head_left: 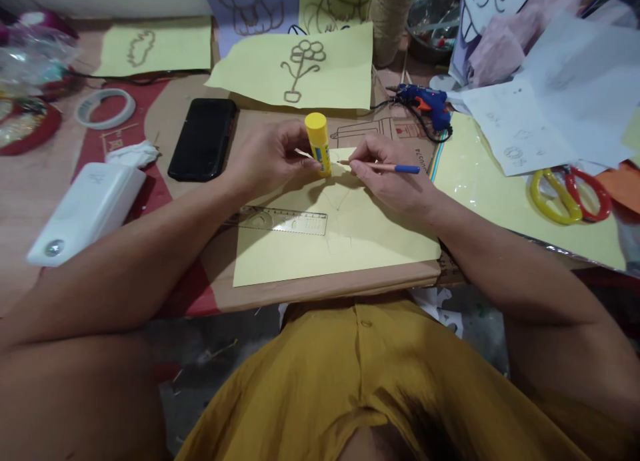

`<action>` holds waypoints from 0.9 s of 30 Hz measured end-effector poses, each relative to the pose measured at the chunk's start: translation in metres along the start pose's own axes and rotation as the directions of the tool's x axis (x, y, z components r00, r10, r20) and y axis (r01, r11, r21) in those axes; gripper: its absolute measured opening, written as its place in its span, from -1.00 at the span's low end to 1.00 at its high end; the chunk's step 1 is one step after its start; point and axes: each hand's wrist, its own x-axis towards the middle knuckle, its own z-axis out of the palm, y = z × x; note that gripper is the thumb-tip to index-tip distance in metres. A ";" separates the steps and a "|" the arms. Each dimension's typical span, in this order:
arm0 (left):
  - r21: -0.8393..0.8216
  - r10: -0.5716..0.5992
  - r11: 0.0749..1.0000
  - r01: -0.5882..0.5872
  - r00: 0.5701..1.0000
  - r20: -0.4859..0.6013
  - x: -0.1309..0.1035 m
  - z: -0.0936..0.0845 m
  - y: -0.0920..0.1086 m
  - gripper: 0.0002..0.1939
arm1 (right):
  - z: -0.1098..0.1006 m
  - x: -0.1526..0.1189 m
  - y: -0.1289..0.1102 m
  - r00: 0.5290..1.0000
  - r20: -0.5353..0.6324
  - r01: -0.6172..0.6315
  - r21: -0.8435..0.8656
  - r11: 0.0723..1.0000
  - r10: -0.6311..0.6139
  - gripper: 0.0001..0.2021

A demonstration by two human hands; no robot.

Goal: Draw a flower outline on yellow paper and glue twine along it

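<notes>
Pinching one glue stick [318, 141] upright on one yellow sheet [385, 241] is the left hand [275, 153], fingers almost closed; the right hand [397, 186], also closed, grips one pencil [407, 169]; one ruler [295, 222] lies mostly on this sheet; behind, one bowl [429, 51] contains small things [443, 42], unclear.

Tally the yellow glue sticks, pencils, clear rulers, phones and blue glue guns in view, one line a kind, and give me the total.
Yellow glue stick, in the left hand: 1
Pencil, in the right hand: 1
Clear ruler: 1
Black phone: 1
Blue glue gun: 1
Total: 5
</notes>
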 end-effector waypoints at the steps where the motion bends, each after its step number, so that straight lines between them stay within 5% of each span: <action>1: -0.002 0.010 1.000 -0.010 1.000 -0.004 0.000 0.000 0.000 -0.65 | 0.000 0.000 0.000 1.000 0.007 -0.008 -0.002 1.000 0.008 -0.81; 27: -0.021 -0.011 1.000 0.010 1.000 -0.023 -0.001 0.007 0.008 -0.56 | 0.000 0.001 0.002 1.000 0.017 -0.010 0.005 1.000 0.010 -0.83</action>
